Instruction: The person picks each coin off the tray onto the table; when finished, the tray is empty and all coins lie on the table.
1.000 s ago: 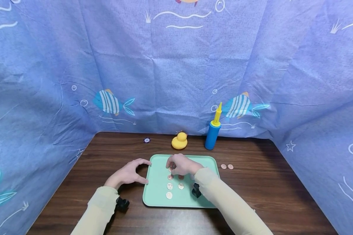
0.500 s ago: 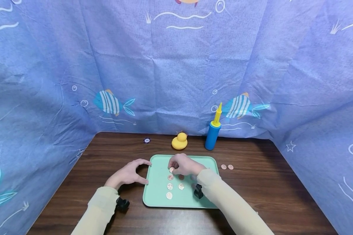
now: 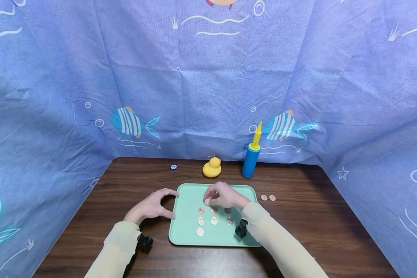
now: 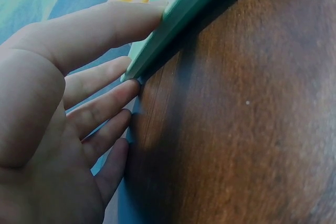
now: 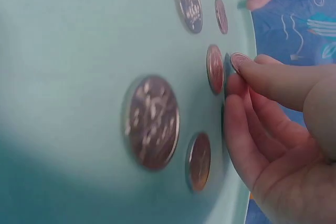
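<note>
A pale green tray [image 3: 184, 239] lies on the table with several round coins in loose rows, one of them a silvery coin [image 3: 199, 231] nearest the front. Over its back half, my right hand [image 3: 223, 195] pinches a coin [image 5: 240, 61] between thumb and fingers. In the right wrist view that coin is tilted, close over the tray, beside a reddish coin [image 5: 215, 69]. My left hand [image 3: 153, 204] is spread at the tray's left end, thumb and index fingertips right at the rim. The left wrist view shows its other fingers [image 4: 105, 108] loosely extended below the rim.
Two coppery coins [image 3: 268, 197] lie on the wood table [image 3: 309, 208] right of the tray. Behind it stand a yellow rubber duck [image 3: 212, 168] and a blue hand pump [image 3: 251, 160] with a yellow nozzle. A poker chip [image 3: 173, 166] lies back left. A blue cloth [image 3: 208, 96] hangs behind.
My right hand has shifted to the right with the pinched coin, away from the left column of coins. More coins show beneath the wrist. The left hand has stayed put.
</note>
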`<move>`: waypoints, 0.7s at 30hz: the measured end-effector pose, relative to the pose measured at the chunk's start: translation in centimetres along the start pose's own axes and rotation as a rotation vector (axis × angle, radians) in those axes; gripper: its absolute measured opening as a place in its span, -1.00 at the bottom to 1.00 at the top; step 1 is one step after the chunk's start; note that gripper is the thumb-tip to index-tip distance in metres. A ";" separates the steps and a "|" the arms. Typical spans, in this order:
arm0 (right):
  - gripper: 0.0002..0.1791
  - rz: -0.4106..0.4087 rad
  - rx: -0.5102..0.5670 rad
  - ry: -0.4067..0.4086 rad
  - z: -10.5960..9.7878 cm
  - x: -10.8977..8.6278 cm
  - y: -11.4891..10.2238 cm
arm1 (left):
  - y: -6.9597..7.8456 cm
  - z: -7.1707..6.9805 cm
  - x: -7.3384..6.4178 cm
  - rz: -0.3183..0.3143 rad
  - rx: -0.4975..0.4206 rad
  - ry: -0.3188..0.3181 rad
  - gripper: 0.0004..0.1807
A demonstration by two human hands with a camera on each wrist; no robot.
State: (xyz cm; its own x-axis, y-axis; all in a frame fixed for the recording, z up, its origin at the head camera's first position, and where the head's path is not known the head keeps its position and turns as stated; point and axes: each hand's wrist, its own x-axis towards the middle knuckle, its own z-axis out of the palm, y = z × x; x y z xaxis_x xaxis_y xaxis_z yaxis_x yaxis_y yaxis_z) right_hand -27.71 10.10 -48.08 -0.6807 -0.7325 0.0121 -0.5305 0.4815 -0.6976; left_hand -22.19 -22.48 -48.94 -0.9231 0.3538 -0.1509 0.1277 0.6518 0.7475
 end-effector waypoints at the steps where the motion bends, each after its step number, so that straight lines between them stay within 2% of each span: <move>1: -0.93 -0.002 0.005 0.002 -0.1 -0.2 0.1 | 0.0 0.0 0.0 0.003 0.000 0.001 -0.23; 12: -0.86 0.035 0.042 0.055 -2.0 -2.9 0.1 | 0.2 0.1 -0.2 0.000 0.009 -0.004 -0.22; 21: -0.80 0.081 0.049 0.135 -4.3 -5.2 1.5 | 0.2 0.1 -0.1 -0.006 0.014 -0.002 -0.23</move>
State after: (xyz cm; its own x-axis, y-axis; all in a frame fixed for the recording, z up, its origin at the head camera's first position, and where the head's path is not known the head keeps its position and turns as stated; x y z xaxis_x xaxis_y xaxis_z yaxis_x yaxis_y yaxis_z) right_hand -27.15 16.74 -46.09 -0.7838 -0.6192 0.0477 -0.4477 0.5100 -0.7345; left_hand -22.08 -22.33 -48.83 -0.9230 0.3512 -0.1569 0.1271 0.6634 0.7374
